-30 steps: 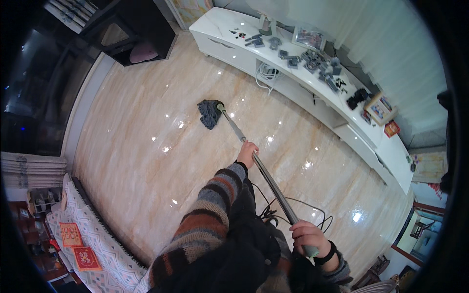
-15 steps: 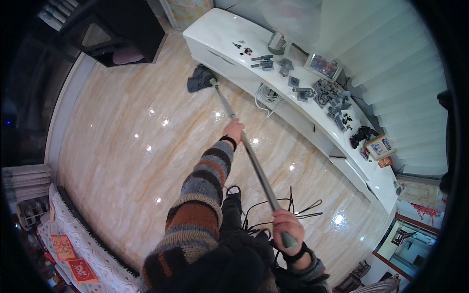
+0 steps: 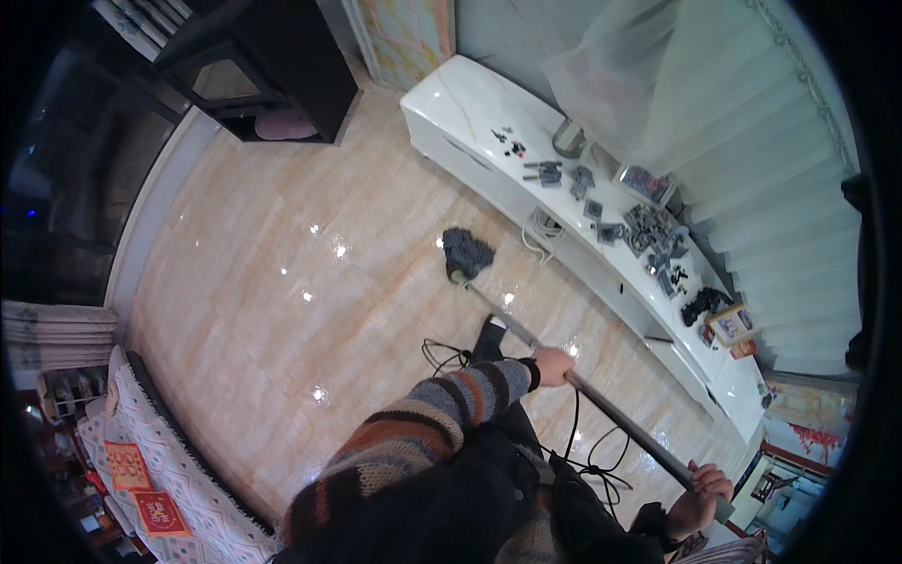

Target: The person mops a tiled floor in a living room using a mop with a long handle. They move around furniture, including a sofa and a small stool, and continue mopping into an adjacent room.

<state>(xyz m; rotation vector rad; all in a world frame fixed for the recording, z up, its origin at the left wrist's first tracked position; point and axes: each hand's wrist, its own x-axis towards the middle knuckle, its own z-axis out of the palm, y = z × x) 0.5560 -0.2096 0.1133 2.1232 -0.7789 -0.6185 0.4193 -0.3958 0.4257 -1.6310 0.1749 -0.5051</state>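
A mop with a grey yarn head (image 3: 465, 252) lies on the glossy beige tiled floor (image 3: 254, 357), its head out from the front of the white cabinet. From a pale green socket, the metal handle (image 3: 625, 423) slants down to the right across my body. My left hand (image 3: 552, 366), in a striped knit sleeve, is wrapped round the handle's middle. Near the handle's end, at lower right, my right hand (image 3: 697, 503) is closed on it. The fingers of both hands are partly hidden.
Along the right stands a low white cabinet (image 3: 470, 103) with grey model pieces (image 3: 648, 228) and picture frames on top. A black cabinet (image 3: 310, 85) stands at the far left, a patterned sofa (image 3: 188, 470) at lower left. Black cords (image 3: 601, 470) hang by my legs.
The mop head has come away from the cabinet, nearer to me and to the right. Both hands have shifted right with the handle, the right hand farther out and lower.
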